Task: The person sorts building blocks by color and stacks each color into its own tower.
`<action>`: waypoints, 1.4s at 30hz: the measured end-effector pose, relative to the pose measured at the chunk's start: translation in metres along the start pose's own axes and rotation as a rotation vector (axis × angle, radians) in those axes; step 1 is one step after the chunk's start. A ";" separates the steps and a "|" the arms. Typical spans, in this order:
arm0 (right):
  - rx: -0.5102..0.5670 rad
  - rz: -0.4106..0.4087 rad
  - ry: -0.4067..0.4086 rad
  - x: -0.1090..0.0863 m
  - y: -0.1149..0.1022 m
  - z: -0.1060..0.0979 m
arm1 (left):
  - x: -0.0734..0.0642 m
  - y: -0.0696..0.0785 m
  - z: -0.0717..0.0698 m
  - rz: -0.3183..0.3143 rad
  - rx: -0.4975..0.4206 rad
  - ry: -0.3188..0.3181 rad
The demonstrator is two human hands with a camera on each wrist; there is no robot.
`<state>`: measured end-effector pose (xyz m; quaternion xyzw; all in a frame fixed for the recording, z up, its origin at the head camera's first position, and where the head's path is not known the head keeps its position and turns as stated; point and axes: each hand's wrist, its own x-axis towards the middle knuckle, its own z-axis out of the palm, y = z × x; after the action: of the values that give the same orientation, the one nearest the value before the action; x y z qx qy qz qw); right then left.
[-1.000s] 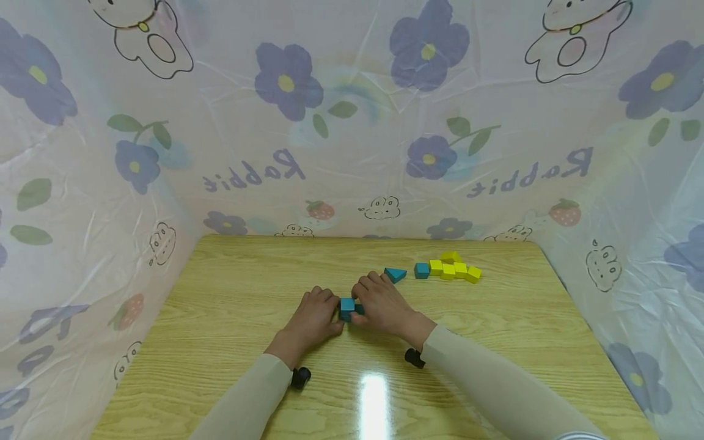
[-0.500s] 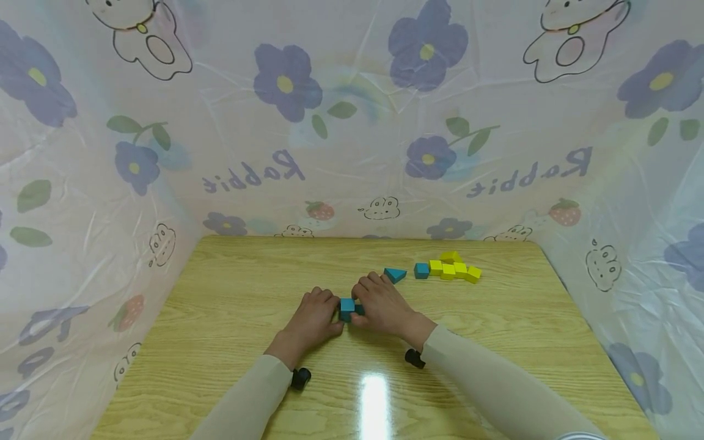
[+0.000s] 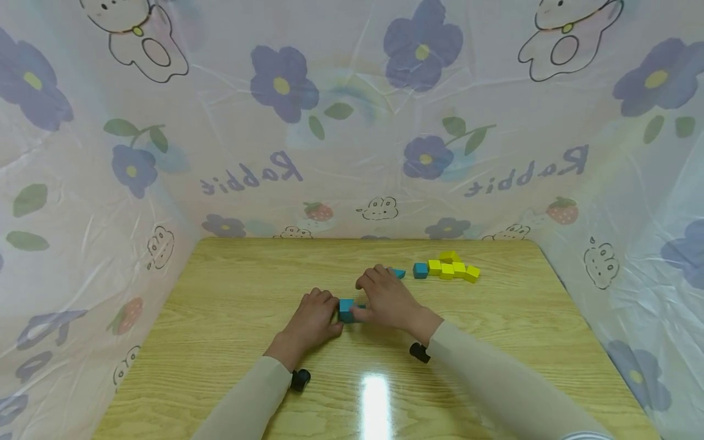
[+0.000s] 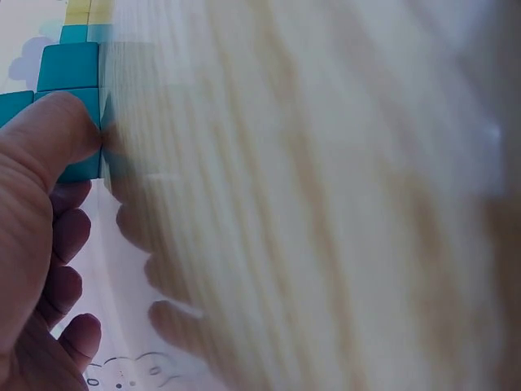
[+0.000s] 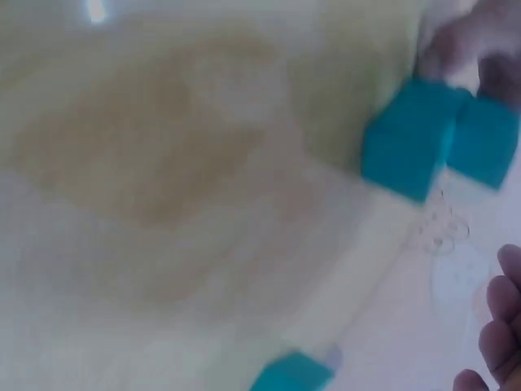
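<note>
My left hand (image 3: 310, 319) grips a blue cube at the middle of the table, its thumb (image 4: 65, 126) lying across the cube's face in the left wrist view. Against that blue cube (image 4: 81, 167) sit a second blue block (image 4: 69, 67) beside it and a third (image 4: 15, 104) raised off the table. In the head view the top blue cube (image 3: 345, 305) shows between the hands. Just right of it, the right hand (image 3: 392, 299) hovers with fingers lifted and its thumb overlapping the blocks. Its fingers (image 5: 501, 318) stand apart from the blue blocks (image 5: 403, 138) in the right wrist view.
Behind the right hand lies a blue triangular block (image 3: 399, 274), partly covered. Further right, a single blue cube (image 3: 420, 270) adjoins a group of several yellow blocks (image 3: 447, 271), with a yellow triangular block (image 3: 449, 256) behind. A patterned curtain (image 3: 352, 140) surrounds the wooden table (image 3: 247, 263).
My right hand has loosened from the blue blocks and shifted slightly up and right, covering more of the triangular block. The left hand has stayed in place.
</note>
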<state>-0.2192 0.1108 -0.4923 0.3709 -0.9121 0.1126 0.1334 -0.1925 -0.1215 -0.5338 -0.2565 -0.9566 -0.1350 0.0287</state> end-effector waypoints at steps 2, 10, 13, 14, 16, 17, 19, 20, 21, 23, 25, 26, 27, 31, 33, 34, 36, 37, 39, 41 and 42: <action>-0.003 0.019 0.027 0.001 0.008 -0.005 | 0.000 0.001 -0.001 -0.008 -0.008 -0.002; -0.107 0.117 0.031 -0.014 0.059 -0.009 | 0.000 0.002 -0.002 -0.027 -0.022 -0.026; -0.156 0.133 0.038 -0.024 0.078 -0.007 | -0.001 0.002 -0.002 -0.029 -0.022 -0.028; -0.175 0.136 0.046 -0.026 0.084 -0.007 | -0.001 0.002 -0.002 -0.030 -0.021 -0.029; -0.207 0.145 0.057 -0.030 0.095 -0.009 | -0.001 0.002 -0.001 -0.030 -0.019 -0.029; -0.218 0.150 0.062 -0.031 0.100 -0.009 | -0.001 0.002 -0.001 -0.031 -0.017 -0.029; -0.244 0.160 0.063 -0.033 0.109 -0.012 | -0.001 0.002 -0.001 -0.032 -0.015 -0.027; -0.252 0.168 0.053 -0.034 0.113 -0.013 | -0.001 0.002 -0.001 -0.032 -0.014 -0.025; -0.267 0.176 0.035 -0.035 0.117 -0.014 | -0.001 0.002 -0.001 -0.032 -0.014 -0.024; -0.293 0.188 -0.007 -0.037 0.124 -0.016 | -0.001 0.003 -0.001 -0.032 -0.011 -0.021; -0.317 0.203 -0.070 -0.039 0.130 -0.019 | -0.001 0.003 -0.001 -0.031 -0.013 -0.020; -0.327 0.207 -0.094 -0.041 0.132 -0.019 | -0.001 0.003 -0.001 -0.031 -0.014 -0.022; -0.340 0.208 -0.116 -0.043 0.134 -0.019 | -0.001 0.003 -0.001 -0.031 -0.015 -0.022; -0.361 0.212 -0.158 -0.049 0.142 -0.017 | -0.001 0.002 -0.001 -0.029 -0.015 -0.021; -0.368 0.212 -0.163 -0.051 0.145 -0.016 | 0.000 0.002 -0.001 -0.026 -0.011 -0.020; -0.368 0.214 -0.163 -0.052 0.146 -0.015 | 0.000 0.002 0.000 -0.024 -0.010 -0.019; -0.372 0.217 -0.167 -0.053 0.146 -0.015 | 0.000 0.002 -0.001 -0.023 -0.010 -0.020; -0.372 0.219 -0.170 -0.053 0.147 -0.014 | 0.000 0.002 -0.001 -0.023 -0.012 -0.017; -0.374 0.221 -0.175 -0.053 0.147 -0.014 | 0.000 0.002 -0.001 -0.023 -0.013 -0.017; -0.371 0.221 -0.178 -0.053 0.147 -0.014 | 0.001 0.002 -0.001 -0.024 -0.012 -0.016; -0.366 0.220 -0.178 -0.053 0.147 -0.013 | 0.000 0.002 -0.001 -0.024 -0.012 -0.016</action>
<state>-0.2846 0.2518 -0.5125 0.2471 -0.9605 -0.0739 0.1043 -0.1920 -0.1201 -0.5324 -0.2463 -0.9590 -0.1389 0.0178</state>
